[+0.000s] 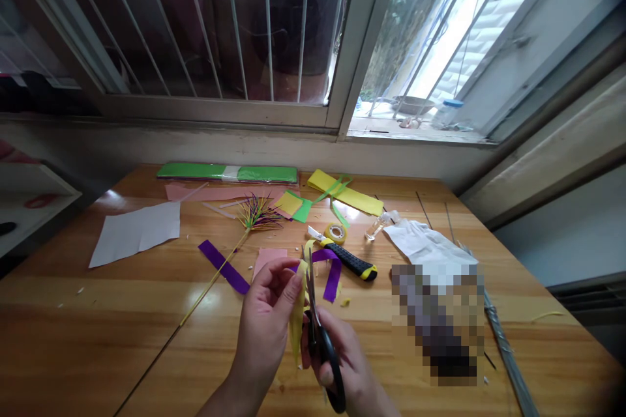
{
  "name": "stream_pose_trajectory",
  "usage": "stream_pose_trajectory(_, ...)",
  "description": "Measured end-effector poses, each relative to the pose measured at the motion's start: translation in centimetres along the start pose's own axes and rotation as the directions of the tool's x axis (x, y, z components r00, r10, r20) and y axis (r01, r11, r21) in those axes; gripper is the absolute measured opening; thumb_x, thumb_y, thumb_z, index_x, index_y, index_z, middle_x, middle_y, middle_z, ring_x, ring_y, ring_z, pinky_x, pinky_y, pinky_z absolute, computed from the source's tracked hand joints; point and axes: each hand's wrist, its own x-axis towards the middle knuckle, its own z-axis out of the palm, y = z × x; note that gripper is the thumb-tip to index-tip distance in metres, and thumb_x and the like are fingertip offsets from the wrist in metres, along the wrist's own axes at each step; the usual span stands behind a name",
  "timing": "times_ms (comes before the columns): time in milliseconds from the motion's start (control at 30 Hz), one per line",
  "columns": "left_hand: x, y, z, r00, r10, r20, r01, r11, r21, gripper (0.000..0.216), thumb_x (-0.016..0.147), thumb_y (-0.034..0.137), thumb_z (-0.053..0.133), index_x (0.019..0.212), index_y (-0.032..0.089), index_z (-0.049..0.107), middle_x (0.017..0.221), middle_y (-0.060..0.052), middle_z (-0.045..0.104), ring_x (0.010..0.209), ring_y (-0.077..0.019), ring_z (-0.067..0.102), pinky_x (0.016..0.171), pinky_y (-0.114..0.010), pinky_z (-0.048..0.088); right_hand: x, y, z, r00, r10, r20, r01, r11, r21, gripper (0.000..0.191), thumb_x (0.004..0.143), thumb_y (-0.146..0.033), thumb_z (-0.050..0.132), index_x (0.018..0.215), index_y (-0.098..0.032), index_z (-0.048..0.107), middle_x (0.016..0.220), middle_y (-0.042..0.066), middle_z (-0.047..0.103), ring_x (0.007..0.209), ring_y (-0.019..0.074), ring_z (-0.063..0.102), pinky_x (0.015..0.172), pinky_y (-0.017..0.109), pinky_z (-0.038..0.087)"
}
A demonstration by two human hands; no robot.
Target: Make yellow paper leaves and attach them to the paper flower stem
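Observation:
My left hand (270,313) pinches a narrow folded strip of yellow crepe paper (296,326) between thumb and fingers, its tail hanging down. In my right hand (342,352) is a pair of black-handled scissors (330,361), blades pointing up and away from me along the strip's right edge. The blades look slightly apart. Just beyond the blades, a curled purple strip (333,280) lies on the table with yellow scraps. A paper flower stem (215,277) with a tuft of thin purple, green and yellow strands lies to the left, across a flat purple strip (222,266).
A utility knife (349,260) and a tape roll (336,232) lie beyond my hands. Green crepe paper (195,172), folded yellow paper (347,193) and a white sheet (139,231) are farther back. White tissue (425,247), a blurred-out object (435,319) and bundled wires (506,345) are at right.

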Motion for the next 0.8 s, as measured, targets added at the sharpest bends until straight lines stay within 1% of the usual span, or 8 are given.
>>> stream_pose_trajectory(133,-0.1,0.0,0.1,1.000,-0.004,0.012,0.004,1.000,0.004,0.019,0.072,0.030,0.069,0.088,0.021,0.064,0.070,0.004,0.061,0.062,-0.0077,0.055,0.059,-0.017,0.045,0.0,0.0,0.1,1.000,-0.008,-0.008,0.007,1.000,-0.010,0.064,0.059,-0.080,0.050,0.073,-0.018,0.052,0.061,0.000,0.051,0.053,0.0124,0.042,0.048,0.024,0.031)
stream_pose_trajectory(300,-0.1,-0.1,0.0,1.000,-0.004,0.014,0.004,1.000,0.017,0.019,0.072,0.031,0.068,0.088,0.021,0.064,0.070,0.004,0.061,0.065,-0.0078,0.055,0.059,-0.016,0.045,0.3,-0.5,0.4,0.999,-0.015,-0.047,0.014,1.000,-0.018,0.065,0.055,-0.081,0.052,0.068,-0.018,0.050,0.056,-0.001,0.049,0.050,0.0120,0.042,0.047,0.024,0.031)
stream_pose_trajectory(433,-0.2,0.1,0.1,1.000,-0.006,0.010,0.005,1.000,0.016,0.019,0.071,0.031,0.069,0.087,0.021,0.064,0.072,0.003,0.062,0.064,-0.0079,0.055,0.059,-0.017,0.046,0.4,-1.2,0.6,0.998,-0.001,-0.065,-0.003,0.998,-0.058,0.064,0.054,-0.080,0.054,0.066,-0.018,0.048,0.052,-0.002,0.047,0.048,0.0119,0.041,0.046,0.024,0.031)
stream_pose_trajectory(567,-0.2,0.3,0.3,1.000,-0.007,0.006,0.006,1.000,0.009,0.018,0.070,0.031,0.070,0.084,0.021,0.064,0.071,0.004,0.062,0.062,-0.0072,0.055,0.057,-0.016,0.045,0.3,-1.6,0.6,0.997,0.011,-0.083,-0.018,0.996,-0.083,0.065,0.052,-0.081,0.054,0.065,-0.018,0.048,0.052,-0.001,0.048,0.048,0.0122,0.042,0.046,0.024,0.032)
stream_pose_trajectory(667,-0.1,0.4,0.3,1.000,0.002,0.003,-0.002,1.000,0.007,0.019,0.070,0.031,0.070,0.085,0.021,0.065,0.072,0.003,0.063,0.061,-0.0070,0.055,0.057,-0.016,0.046,0.4,-1.7,0.6,0.997,0.019,-0.081,-0.025,0.997,-0.073,0.063,0.054,-0.079,0.055,0.064,-0.018,0.047,0.050,-0.002,0.047,0.046,0.0113,0.041,0.045,0.023,0.031)
stream_pose_trajectory(800,-0.1,0.2,0.2,1.000,0.006,-0.003,-0.006,1.000,0.014,0.020,0.070,0.031,0.070,0.086,0.020,0.065,0.076,0.002,0.064,0.066,-0.0085,0.058,0.060,-0.017,0.047,0.4,-1.8,0.6,0.993,0.000,-0.116,-0.011,0.995,-0.101,0.056,0.063,-0.073,0.056,0.060,-0.018,0.046,0.049,-0.003,0.045,0.045,0.0102,0.040,0.043,0.022,0.030)
